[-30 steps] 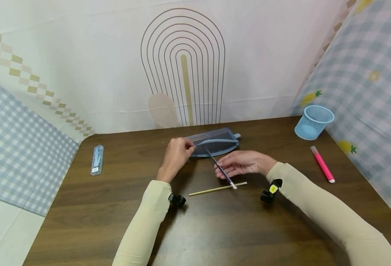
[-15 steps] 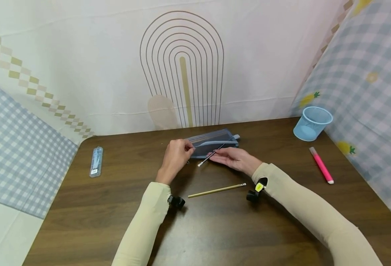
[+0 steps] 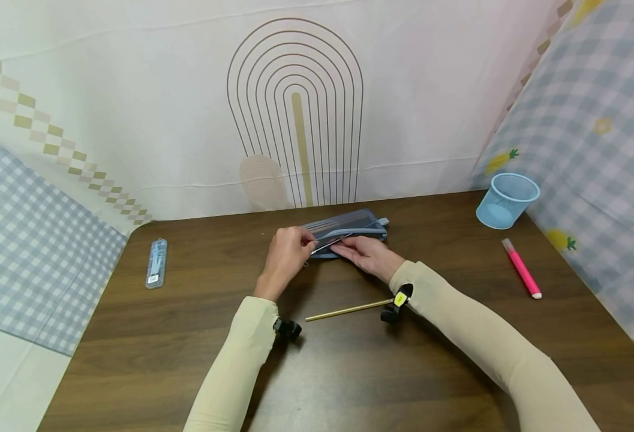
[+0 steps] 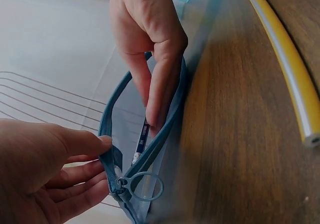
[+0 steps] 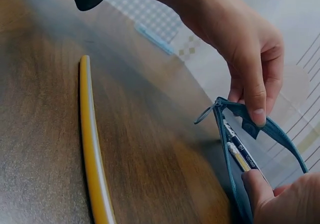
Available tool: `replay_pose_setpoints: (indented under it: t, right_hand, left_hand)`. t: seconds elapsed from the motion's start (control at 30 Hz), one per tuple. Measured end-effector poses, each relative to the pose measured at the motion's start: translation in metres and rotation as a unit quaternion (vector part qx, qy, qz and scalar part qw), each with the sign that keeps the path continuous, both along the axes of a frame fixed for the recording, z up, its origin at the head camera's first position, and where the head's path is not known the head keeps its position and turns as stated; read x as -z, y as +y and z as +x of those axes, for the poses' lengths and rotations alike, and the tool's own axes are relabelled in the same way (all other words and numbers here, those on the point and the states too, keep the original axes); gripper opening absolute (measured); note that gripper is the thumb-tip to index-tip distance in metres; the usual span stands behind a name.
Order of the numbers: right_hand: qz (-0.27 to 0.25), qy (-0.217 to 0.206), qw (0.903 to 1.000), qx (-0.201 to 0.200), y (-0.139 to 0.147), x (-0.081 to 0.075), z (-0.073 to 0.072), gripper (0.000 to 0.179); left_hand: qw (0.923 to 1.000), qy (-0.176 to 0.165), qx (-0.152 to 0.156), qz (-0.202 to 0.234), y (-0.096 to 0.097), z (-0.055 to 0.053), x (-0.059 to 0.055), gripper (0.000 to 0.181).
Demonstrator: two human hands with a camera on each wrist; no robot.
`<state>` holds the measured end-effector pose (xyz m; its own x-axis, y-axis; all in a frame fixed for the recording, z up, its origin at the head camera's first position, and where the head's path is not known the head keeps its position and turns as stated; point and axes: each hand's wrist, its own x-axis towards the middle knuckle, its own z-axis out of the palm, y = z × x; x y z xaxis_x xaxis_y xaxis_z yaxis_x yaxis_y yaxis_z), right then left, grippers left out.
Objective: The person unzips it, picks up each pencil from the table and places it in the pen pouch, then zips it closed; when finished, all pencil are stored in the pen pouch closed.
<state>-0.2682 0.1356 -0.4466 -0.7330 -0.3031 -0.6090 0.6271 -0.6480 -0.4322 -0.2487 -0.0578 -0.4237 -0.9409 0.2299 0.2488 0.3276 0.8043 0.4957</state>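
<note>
A blue mesh zip pencil pouch (image 3: 367, 219) lies near the back of the table with its zip undone. My left hand (image 3: 286, 255) pinches the edge of its opening near the zip's ring pull (image 4: 146, 186). My right hand (image 3: 369, 255) reaches into the opening and holds a dark pencil (image 4: 142, 140) between thumb and fingers, its eraser end towards the ring pull. Beside it inside the pouch, the right wrist view shows a yellow pencil (image 5: 239, 157). Another yellow pencil (image 3: 343, 311) lies on the table in front of the hands.
A light blue mesh cup (image 3: 502, 207) stands at the back right. Nearer on that side lies a pink marker (image 3: 523, 270). At the left is a flat light blue case (image 3: 156, 263). A patterned cloth (image 3: 187, 120) hangs behind the table.
My right hand has moved left and turned the dark pencil, bringing it from outside the pouch into the opening. The left hand stays on the pouch edge.
</note>
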Motion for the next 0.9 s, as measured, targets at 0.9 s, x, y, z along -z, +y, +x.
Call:
replay_pose_setpoints:
  t: [0.9]
  right_hand:
    - [0.026, 0.047, 0.997, -0.056, 0.009, -0.01, 0.023, 0.048]
  left_hand:
    - [1.0, -0.001, 0.001, -0.001, 0.0, 0.002, -0.003, 0.009]
